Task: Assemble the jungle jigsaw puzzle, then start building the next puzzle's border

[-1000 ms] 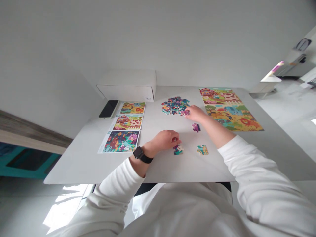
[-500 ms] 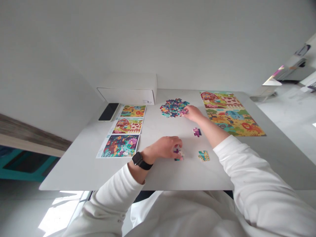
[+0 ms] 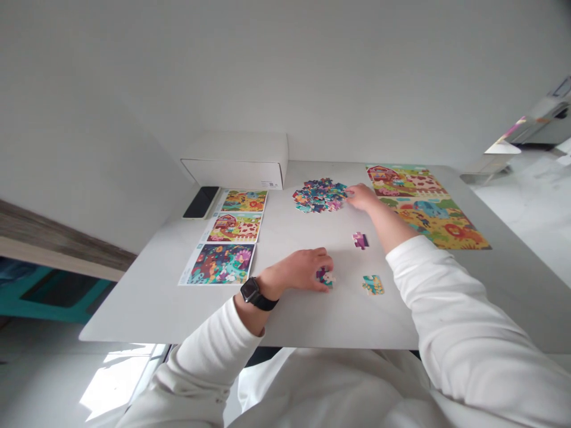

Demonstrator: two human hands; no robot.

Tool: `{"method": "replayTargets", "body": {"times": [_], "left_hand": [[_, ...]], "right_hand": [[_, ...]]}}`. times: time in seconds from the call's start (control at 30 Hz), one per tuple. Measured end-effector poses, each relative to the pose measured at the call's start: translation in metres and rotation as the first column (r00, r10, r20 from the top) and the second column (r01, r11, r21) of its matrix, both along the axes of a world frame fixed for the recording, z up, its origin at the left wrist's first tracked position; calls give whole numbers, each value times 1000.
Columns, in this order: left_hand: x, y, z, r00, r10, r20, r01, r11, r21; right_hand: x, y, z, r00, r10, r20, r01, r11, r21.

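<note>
My left hand point(image 3: 304, 269) grips a small cluster of joined jigsaw pieces point(image 3: 326, 277) on the white table, its fingertips covering part of the cluster. My right hand point(image 3: 363, 198) reaches over the right edge of a loose heap of jigsaw pieces point(image 3: 317, 195), and I see nothing held in it. Between the hands lie a small purple joined group point(image 3: 360, 240) and a teal and yellow joined group point(image 3: 373, 285). Beyond them, a finished farm-animal jigsaw point(image 3: 426, 207) lies flat.
Three printed picture sheets point(image 3: 234, 227) lie in a column left of the heap. Behind them are a black phone point(image 3: 201, 202) and a white cardboard box point(image 3: 236, 169) at the wall. The white table point(image 3: 339, 324) has a front edge near my body.
My right hand has drawn back from the heap's lower edge to its right side. My left hand has shifted slightly right onto the cluster, and the view has moved slightly.
</note>
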State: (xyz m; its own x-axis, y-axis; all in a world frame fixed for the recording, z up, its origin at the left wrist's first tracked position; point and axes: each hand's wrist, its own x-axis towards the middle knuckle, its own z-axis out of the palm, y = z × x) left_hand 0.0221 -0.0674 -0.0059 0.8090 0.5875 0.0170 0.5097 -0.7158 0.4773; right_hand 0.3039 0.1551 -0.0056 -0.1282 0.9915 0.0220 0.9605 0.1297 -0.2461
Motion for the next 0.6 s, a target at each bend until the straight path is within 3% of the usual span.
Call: {"method": "replayTargets", "body": {"times": [0.33,0.6], "left_hand": [[1,0,2,1000,4,6,-4,1000,-29],[2,-1,2,1000,14,28,-13,1000,-21]], "right_hand": [[3,25,15,999,39,33,-33,985,-170],[-2,31,10,998,-56,3,56,996,-64]]}}
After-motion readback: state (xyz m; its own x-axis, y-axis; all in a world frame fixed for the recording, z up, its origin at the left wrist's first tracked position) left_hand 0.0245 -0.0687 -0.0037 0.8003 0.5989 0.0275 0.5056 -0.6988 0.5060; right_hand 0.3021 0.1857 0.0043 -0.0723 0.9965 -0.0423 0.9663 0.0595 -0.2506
